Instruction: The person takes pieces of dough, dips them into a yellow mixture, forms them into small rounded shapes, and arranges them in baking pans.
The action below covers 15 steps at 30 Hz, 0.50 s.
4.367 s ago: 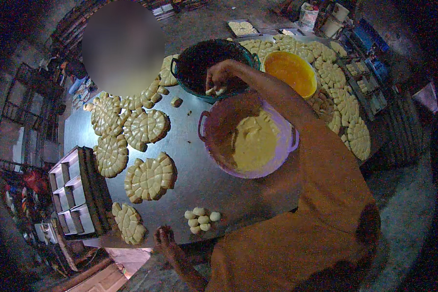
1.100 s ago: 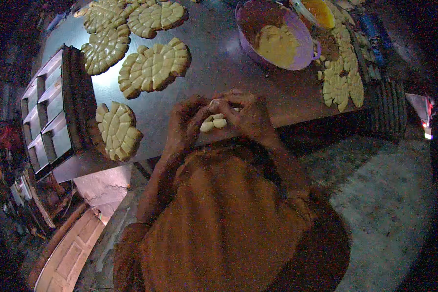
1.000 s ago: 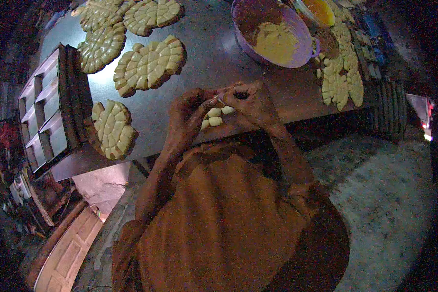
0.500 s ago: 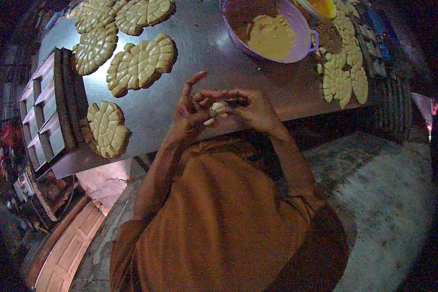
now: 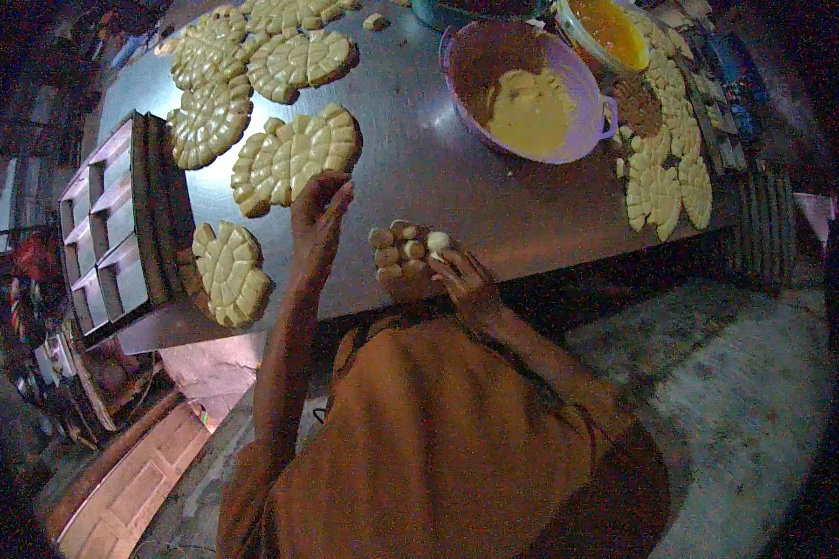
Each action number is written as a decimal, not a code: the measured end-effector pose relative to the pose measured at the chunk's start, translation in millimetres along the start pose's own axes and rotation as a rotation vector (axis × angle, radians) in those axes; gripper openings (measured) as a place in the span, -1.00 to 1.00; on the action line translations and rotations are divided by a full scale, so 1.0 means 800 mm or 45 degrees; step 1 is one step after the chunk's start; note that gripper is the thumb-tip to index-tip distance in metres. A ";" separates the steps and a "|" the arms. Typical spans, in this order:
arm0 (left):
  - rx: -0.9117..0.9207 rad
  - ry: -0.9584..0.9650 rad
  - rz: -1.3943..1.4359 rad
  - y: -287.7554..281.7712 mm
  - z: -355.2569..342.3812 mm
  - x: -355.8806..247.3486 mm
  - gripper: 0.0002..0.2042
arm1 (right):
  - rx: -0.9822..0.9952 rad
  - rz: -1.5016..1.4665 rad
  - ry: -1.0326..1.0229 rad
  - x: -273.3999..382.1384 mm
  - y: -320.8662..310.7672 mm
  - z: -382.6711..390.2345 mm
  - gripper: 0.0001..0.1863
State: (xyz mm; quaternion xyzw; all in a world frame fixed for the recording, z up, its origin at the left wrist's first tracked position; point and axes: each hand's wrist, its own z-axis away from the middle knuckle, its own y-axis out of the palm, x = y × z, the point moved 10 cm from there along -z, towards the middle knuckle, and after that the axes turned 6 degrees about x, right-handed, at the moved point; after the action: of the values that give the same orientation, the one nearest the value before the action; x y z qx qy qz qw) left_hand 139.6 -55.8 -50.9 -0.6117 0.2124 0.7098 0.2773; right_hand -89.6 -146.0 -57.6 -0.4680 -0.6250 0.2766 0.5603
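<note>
My left hand (image 5: 319,224) reaches over the table to the near right edge of a flat, segmented cluster of pale dough pieces (image 5: 284,163). Its fingers are curled and closed there; what they hold, if anything, is hidden. On the table's near side, my right hand (image 5: 469,282) stretches its fingers out, their tips touching a small pale dough ball (image 5: 438,243). This ball lies at the right end of a small group of rounded dough pieces (image 5: 388,256) set close together. A similar, smaller dough cluster (image 5: 226,272) lies left of my left forearm.
Stacked metal molds (image 5: 112,233) stand at the table's left edge. More dough clusters (image 5: 303,63) lie at the far left. A purple basin (image 5: 587,140) holds soft yellowish dough; beside it is a bowl of orange liquid (image 5: 615,37). Further dough sheets (image 5: 653,177) line the right.
My hands, together around small dough pieces before, are now apart. The left has moved left to the dough cluster; the right is down by the small dough group. The view has shifted slightly.
</note>
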 end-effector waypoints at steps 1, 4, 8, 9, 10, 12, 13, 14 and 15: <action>0.022 0.055 -0.081 0.009 -0.024 -0.010 -0.75 | -0.033 -0.026 0.008 0.000 -0.011 -0.003 -0.59; 0.005 0.219 -0.409 0.035 -0.120 -0.023 -0.75 | -0.129 -0.073 0.071 -0.015 -0.031 -0.001 -0.63; -0.108 0.705 -0.911 0.051 -0.298 -0.047 -0.71 | -0.165 -0.090 0.348 -0.033 -0.063 -0.002 -0.68; -0.134 0.685 -1.124 0.054 -0.351 -0.047 -0.71 | -0.172 -0.117 0.447 -0.042 -0.069 0.000 -0.69; -0.167 0.663 -1.331 0.058 -0.391 -0.044 -0.70 | -0.222 -0.096 0.481 -0.049 -0.075 0.008 -0.69; -0.228 0.743 -1.202 0.070 -0.438 -0.046 -0.71 | -0.292 -0.119 0.624 -0.066 -0.085 0.034 -0.70; -0.260 0.778 -1.130 0.071 -0.463 -0.041 -0.71 | -0.294 -0.168 0.721 -0.071 -0.099 0.044 -0.70; -0.352 0.967 -1.343 0.042 -0.491 -0.025 -0.73 | -0.333 -0.212 0.739 -0.068 -0.112 0.050 -0.72; -0.309 0.844 -1.324 0.032 -0.520 -0.012 -0.71 | -0.372 -0.244 0.803 -0.074 -0.121 0.065 -0.73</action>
State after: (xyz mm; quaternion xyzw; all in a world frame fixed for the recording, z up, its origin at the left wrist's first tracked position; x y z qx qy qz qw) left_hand 435.7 -343.0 -109.2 -0.8497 -0.1204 0.2738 0.4342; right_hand -170.0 -229.5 -11.1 -0.5446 -0.4954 -0.0273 0.6762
